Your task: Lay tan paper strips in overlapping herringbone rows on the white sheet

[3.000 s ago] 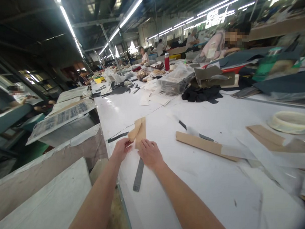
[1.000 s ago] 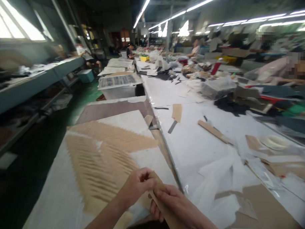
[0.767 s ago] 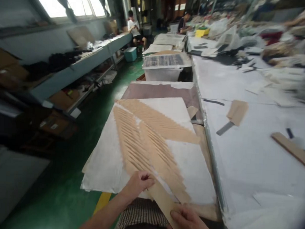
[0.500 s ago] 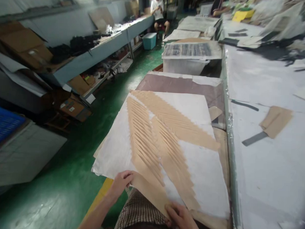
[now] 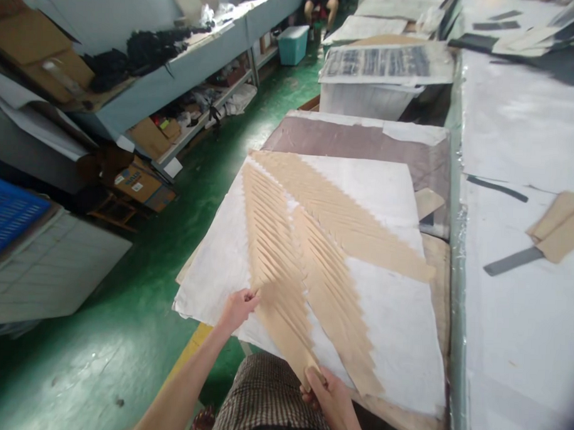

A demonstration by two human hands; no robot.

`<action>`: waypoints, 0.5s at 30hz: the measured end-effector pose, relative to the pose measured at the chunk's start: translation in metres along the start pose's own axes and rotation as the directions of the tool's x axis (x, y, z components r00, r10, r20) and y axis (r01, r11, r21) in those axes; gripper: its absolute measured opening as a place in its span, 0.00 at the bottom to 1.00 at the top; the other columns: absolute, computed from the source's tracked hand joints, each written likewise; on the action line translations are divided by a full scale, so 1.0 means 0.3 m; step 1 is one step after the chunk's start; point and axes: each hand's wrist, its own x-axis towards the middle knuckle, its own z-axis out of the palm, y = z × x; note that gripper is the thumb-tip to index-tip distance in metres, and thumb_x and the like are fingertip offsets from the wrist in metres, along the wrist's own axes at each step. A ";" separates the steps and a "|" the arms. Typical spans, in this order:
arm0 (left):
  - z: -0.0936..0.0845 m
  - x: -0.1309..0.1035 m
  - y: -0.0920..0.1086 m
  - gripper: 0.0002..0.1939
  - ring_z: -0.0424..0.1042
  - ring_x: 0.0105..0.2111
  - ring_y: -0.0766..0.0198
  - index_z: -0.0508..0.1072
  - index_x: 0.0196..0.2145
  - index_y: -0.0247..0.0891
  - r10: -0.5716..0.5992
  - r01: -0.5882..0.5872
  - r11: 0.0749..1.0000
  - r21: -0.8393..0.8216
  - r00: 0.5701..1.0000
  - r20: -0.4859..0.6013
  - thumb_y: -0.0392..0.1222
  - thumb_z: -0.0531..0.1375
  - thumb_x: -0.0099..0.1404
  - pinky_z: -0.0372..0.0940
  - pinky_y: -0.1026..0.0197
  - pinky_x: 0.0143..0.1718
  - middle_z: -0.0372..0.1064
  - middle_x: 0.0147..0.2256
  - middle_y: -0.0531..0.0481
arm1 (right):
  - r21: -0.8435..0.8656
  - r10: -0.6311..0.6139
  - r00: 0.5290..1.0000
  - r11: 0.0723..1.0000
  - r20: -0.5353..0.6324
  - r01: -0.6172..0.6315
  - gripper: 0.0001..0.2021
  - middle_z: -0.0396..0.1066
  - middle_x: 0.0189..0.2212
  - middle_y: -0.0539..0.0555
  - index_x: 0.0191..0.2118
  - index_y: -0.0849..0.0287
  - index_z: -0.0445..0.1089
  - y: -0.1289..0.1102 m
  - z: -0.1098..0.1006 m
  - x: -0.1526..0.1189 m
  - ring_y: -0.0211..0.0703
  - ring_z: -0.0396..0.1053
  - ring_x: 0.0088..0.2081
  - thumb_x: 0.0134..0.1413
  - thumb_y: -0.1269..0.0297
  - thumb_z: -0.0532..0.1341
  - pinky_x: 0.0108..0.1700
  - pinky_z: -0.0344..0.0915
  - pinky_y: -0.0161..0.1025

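A tan strip (image 5: pixel 280 324) stretches between my two hands over the near part of a white sheet (image 5: pixel 400 344). My left hand (image 5: pixel 239 308) pinches its upper left end, close to the sheet's left side. At the lower end, my right hand (image 5: pixel 325 392) grips the strip between thumb and fingers near the front edge. Under and beyond it lie rows of overlapping tan strips, fanned out slantwise: a left row (image 5: pixel 272 233), a middle row (image 5: pixel 333 298) and a long row (image 5: pixel 357 217) toward the right. I cannot tell whether the strip is paper, leather or cloth.
To the right runs a white-covered table (image 5: pixel 522 336) with tan pieces (image 5: pixel 562 228) and a dark grey strip (image 5: pixel 514 262). Beyond the sheet stands a white bin (image 5: pixel 361 100). A long bench (image 5: pixel 178 89) and a blue crate (image 5: pixel 11 221) are on the left. Far off, a person's legs (image 5: pixel 321 9) show.
Both hands have brought the strip from the sheet's front edge up onto the left row. My left hand moved forward and right. The camera view has tipped downward and shifted left.
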 end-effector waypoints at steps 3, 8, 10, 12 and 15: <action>0.003 -0.001 -0.014 0.15 0.61 0.14 0.69 0.69 0.23 0.36 0.001 -0.001 1.000 0.026 1.000 -0.018 0.51 0.56 0.57 0.53 0.65 0.20 0.64 0.15 0.56 | -0.033 -0.002 1.000 0.999 -0.002 0.002 0.20 0.75 0.26 0.57 0.30 0.61 0.68 0.030 0.005 0.012 0.45 0.73 0.27 0.55 0.47 0.52 0.24 0.63 0.36; -0.005 0.006 -0.022 0.15 0.62 0.14 0.69 0.70 0.24 0.36 0.009 -0.008 0.999 0.044 0.999 -0.035 0.51 0.56 0.57 0.55 0.65 0.20 0.65 0.17 0.56 | -0.044 0.026 0.999 0.999 -0.035 -0.027 0.21 0.75 0.24 0.57 0.28 0.62 0.70 0.045 0.010 0.029 0.44 0.72 0.24 0.55 0.48 0.53 0.24 0.64 0.36; -0.009 0.009 -0.021 0.15 0.63 0.14 0.69 0.70 0.24 0.36 0.012 -0.011 0.999 0.044 1.000 -0.023 0.51 0.57 0.57 0.56 0.66 0.20 0.65 0.16 0.56 | -0.036 0.029 0.999 0.999 -0.040 -0.030 0.21 0.75 0.25 0.57 0.27 0.62 0.70 0.040 0.010 0.030 0.44 0.72 0.25 0.55 0.48 0.53 0.24 0.64 0.36; -0.011 0.011 -0.021 0.15 0.63 0.14 0.69 0.70 0.24 0.36 0.011 -0.011 0.999 0.042 1.000 -0.011 0.51 0.57 0.57 0.56 0.66 0.20 0.66 0.16 0.55 | -0.028 0.026 0.999 0.999 -0.043 -0.028 0.21 0.75 0.25 0.57 0.27 0.62 0.70 0.033 0.009 0.027 0.44 0.73 0.26 0.55 0.48 0.53 0.24 0.64 0.35; -0.009 0.011 -0.022 0.15 0.63 0.14 0.69 0.70 0.24 0.36 0.005 -0.005 0.999 0.041 1.000 -0.004 0.52 0.57 0.57 0.56 0.66 0.20 0.66 0.16 0.55 | -0.021 0.024 0.999 0.999 -0.042 -0.025 0.21 0.75 0.25 0.57 0.27 0.62 0.70 0.023 0.008 0.021 0.45 0.73 0.26 0.54 0.47 0.54 0.24 0.63 0.35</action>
